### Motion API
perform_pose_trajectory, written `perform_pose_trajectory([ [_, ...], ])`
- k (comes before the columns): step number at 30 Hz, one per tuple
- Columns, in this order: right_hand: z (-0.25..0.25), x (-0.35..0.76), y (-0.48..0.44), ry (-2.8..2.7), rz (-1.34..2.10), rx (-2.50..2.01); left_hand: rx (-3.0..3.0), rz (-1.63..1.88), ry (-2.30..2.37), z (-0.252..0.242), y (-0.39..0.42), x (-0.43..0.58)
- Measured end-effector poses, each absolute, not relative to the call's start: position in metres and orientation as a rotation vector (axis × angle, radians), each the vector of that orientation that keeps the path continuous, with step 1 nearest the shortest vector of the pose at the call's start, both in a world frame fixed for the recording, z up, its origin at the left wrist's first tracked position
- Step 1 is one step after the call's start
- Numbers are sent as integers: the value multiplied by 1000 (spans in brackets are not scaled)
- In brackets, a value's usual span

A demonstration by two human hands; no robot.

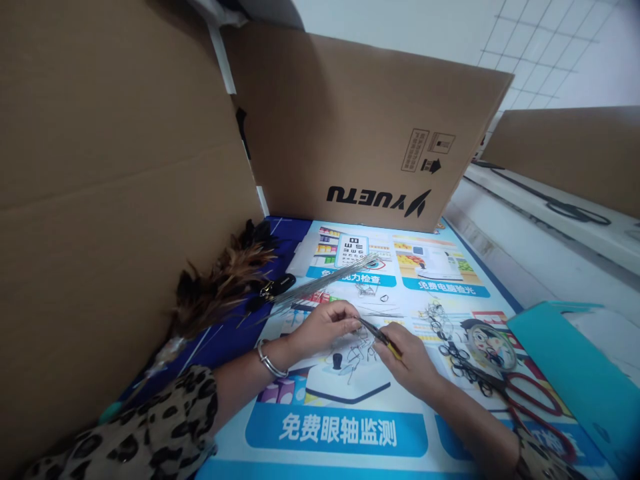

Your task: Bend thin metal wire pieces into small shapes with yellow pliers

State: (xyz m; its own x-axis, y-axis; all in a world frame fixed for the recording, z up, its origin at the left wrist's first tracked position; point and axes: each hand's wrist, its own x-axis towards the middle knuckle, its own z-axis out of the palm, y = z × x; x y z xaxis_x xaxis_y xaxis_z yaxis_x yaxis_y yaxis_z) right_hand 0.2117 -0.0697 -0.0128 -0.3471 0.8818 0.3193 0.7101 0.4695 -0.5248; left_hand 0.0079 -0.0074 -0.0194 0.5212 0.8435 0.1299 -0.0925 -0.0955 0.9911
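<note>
Fingers wrapped round the yellow handles, my right hand (404,357) grips a pair of pliers (374,329). The plier tips point left and meet the fingertips of my left hand (325,325), which is closed in a pinch. Whatever those fingers hold is too small to make out; it may be thin wire. Beneath and between the hands, bits of bent wire (357,357) lie scattered on the printed sheet (350,400). Beyond my left hand lies a bundle of straight silvery wires (330,280), with a few loose wires beside it.
Red-handled scissors (533,393) lie at the right beside small dark rings (457,357), wire loops (437,320) and a clear round dish (493,347). A teal box (570,380) is at the right edge. Brown feathers (220,287) lie left, along cardboard walls (360,127).
</note>
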Motion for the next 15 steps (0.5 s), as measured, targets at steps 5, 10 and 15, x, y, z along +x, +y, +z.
perform_pose_trajectory([
  [5, -12, 213, -69, -2116, 400, -1323, 1462, 903, 695, -16, -8, 8],
  [10, -12, 212, -69, -2134, 387, -1299, 1461, 909, 700, -20, -7, 10],
  [15, -12, 212, -69, -2133, 388, -1287, 1448, 916, 703, -19, -7, 9],
])
